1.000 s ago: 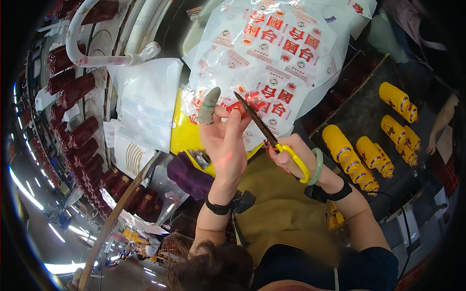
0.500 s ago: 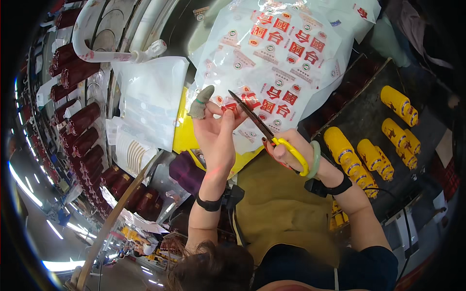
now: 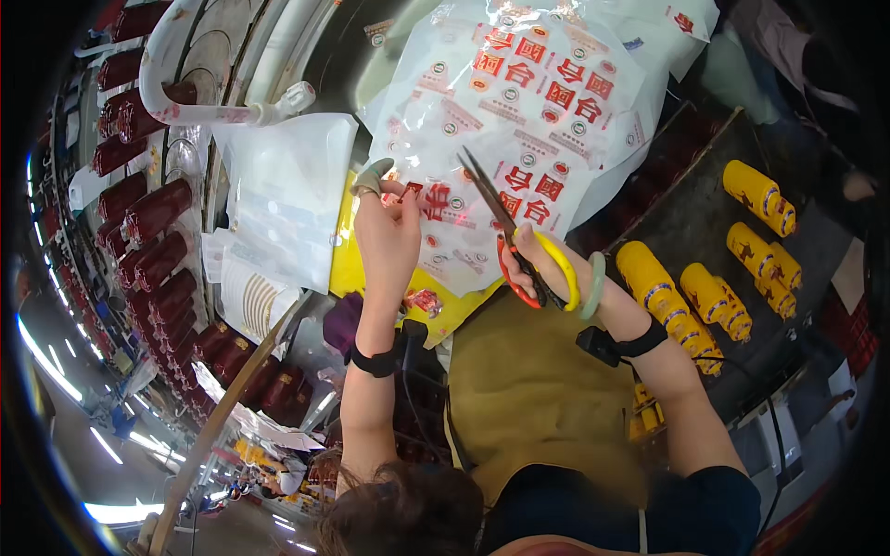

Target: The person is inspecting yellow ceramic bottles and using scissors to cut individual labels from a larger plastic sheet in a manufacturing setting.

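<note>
At the middle of the scene, over a heap of clear plastic bags (image 3: pixel 547 102) printed with red squares, the person's two hands work side by side. The left hand (image 3: pixel 387 236) pinches the near edge of one printed bag between thumb and fingers; its forefinger wears a grey-green finger cot (image 3: pixel 369 176) that points toward the far side. A black band (image 3: pixel 374 361) circles that wrist. The right hand (image 3: pixel 538 269) is closed through the loops of a pair of scissors (image 3: pixel 505 232) — one handle red, the other yellow — with the dark blades parted and pointing far-left, their tips over the printed plastic just right of the left hand. A pale green bangle (image 3: pixel 594 287) and a black strap sit on the right wrist.

Under the bags a yellow sheet (image 3: pixel 345 269) shows at the near edge. To the left lies a stack of plain white bags (image 3: pixel 287 195), and beyond it, along the left rim, run rows of dark red cylinders (image 3: pixel 153 208). On the right, yellow cylinders (image 3: pixel 709 292) with patterned bands lie on a dark tray (image 3: pixel 691 218). An olive apron (image 3: pixel 528 389) covers the person's front — nearest the camera.
</note>
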Demonstrator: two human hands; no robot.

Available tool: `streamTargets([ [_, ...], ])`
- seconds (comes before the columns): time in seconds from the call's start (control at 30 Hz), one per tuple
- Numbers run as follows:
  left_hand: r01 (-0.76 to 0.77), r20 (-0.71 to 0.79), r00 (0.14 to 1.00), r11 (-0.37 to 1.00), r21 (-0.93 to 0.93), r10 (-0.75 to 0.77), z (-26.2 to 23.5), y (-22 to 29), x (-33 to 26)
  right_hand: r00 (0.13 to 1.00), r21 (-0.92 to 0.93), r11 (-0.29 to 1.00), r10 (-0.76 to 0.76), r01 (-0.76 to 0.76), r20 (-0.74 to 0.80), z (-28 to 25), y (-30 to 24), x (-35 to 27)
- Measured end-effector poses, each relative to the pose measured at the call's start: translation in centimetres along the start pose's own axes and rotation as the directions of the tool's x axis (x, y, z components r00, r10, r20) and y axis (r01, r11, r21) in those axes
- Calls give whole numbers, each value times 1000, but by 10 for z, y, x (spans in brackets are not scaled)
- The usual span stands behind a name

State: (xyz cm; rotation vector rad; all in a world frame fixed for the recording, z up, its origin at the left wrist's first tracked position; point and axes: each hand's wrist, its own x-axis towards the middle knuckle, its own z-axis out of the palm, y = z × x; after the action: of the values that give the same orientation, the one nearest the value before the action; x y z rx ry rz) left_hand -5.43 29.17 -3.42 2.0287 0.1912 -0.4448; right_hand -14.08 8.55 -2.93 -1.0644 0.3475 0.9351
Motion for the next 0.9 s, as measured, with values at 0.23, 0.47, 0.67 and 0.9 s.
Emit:
streamTargets([
  [0.23, -228, -119, 936, 828, 513, 331, -3, 5, -4, 928, -129, 991, -27, -23, -373, 7, -5, -4],
  [0.47, 1, 84, 996, 1000, -9, 0, 11, 31, -58, 779, 96, 891, -331, 444, -532, 17, 8, -15],
  [0.67, 44, 244, 970, 968, -248, 19, 68, 50, -95, 785, -31, 955, -259, 293, -563, -2, 21, -66],
  [0.9, 33, 514, 849, 958, -286, 125, 144, 82, -123, 564, -138, 943, -293, 302, -772, -41, 64, -146],
])
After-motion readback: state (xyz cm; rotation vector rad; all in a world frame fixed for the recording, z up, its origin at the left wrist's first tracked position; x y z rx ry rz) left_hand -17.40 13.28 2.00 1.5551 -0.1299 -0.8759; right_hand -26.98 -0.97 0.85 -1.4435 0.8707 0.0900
